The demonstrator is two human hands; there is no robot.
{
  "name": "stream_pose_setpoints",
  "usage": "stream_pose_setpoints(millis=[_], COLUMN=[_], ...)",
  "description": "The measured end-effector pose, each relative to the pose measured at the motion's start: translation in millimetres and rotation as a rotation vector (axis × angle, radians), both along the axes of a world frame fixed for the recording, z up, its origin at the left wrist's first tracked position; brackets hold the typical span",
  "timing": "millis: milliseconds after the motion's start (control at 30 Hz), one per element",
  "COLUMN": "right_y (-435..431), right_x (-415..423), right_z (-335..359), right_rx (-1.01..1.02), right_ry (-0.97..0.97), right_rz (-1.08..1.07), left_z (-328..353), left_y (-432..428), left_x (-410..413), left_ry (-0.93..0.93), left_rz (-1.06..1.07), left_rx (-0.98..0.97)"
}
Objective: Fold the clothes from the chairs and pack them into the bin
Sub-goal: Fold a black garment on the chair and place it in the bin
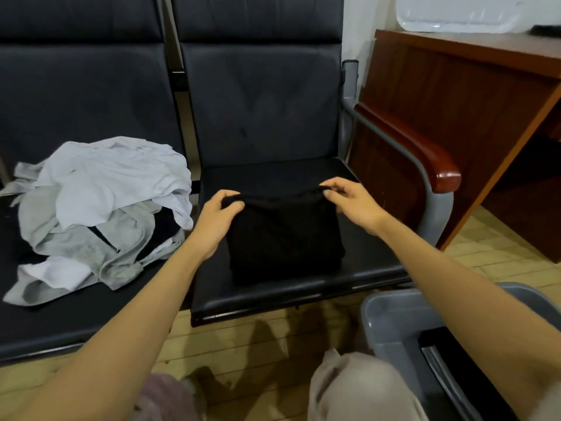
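We see a folded black garment [285, 238] lying on the seat of the right chair [358, 262], roughly in the middle of the cushion. It is a soft, matte knit gathered into a thick, nearly square bundle, with a diagonal fold line running across its top. Our left hand [217, 212] has its fingers curled round the far left corner of the bundle. Our right hand [353, 205] pinches the far right corner between thumb and fingertips, the other fingers loosely bent. The far edge of the cloth is raised slightly between the two hands.

The chair is padded in dark, smooth, leather-like material on a grey metal frame, and its armrest [425, 153] is capped with glossy reddish-brown wood rounded at the near end. On the left chair [60, 314], joined to it in the same row, lies a loose pile of clothes [100, 208]. These are crumpled white and pale grey fabrics, thin and wrinkled, with a strip of black cloth showing among them.

A grey plastic bin [391, 323] with rounded corners stands on the floor near right, just beside the front of the right chair. Something dark lies inside it, but we cannot tell what. A reddish wooden bench [440, 95] stands at the far right, and a white plastic tray [455, 13] leans above it. The floor [243, 338] is pale wooden planking.
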State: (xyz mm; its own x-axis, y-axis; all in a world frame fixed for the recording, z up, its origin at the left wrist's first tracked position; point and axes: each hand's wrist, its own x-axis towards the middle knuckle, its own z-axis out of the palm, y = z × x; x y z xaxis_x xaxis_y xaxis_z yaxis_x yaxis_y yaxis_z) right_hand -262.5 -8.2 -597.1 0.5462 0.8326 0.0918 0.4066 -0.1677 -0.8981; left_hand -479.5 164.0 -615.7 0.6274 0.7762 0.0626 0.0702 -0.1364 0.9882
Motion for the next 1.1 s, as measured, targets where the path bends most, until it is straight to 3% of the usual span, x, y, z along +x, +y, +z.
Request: stream_pose_setpoints(millis=[167,333,433,567,667,733,800,900,1100], right_y=[48.3,40.2,38.0,36.5,35.2,42.1,52.4,62.1,66.3], right_x=[17.1,15.5,14.9,9.0,10.2,18.8,26.8,27.4,24.7], right_z=[-67.0,-93.1,-91.6,-85.7,-68.5,-60.4,-62.3,-84.2,-72.4], right_rx=[-0.257,-0.167,-0.154,-0.015,0.149,0.162,0.024,-0.325,-0.517], right_ry=[0.082,0.082,-0.062,-0.367,-0.435,-0.383,-0.327,-0.343,-0.499], right_rz=[-0.395,-0.334,-0.244,-0.172,-0.17,-0.237,-0.292,-0.311,-0.318], left_z=[-71.7,-74.0,-73.5,-64.5,-46.6,-41.5,-46.6,-65.8,-59.9], left_y=[63.8,49.1,41.0,31.1,29.5,39.6,48.6,51.7,37.2], left_x=[50.6,43.3,32.5,22.9,21.2,26.5,33.1,43.1,49.9], left_ry=[0.279,0.199,0.134,0.186,-0.009,-0.076,0.01,0.299,0.659], left_rz=[0.138,0.13,0.033,0.011,0.011,0.024,0.049,0.104,0.13], left_rx=[-0.303,-0.395,-0.282,0.047,-0.021,-0.093,-0.101,-0.036,0.415])
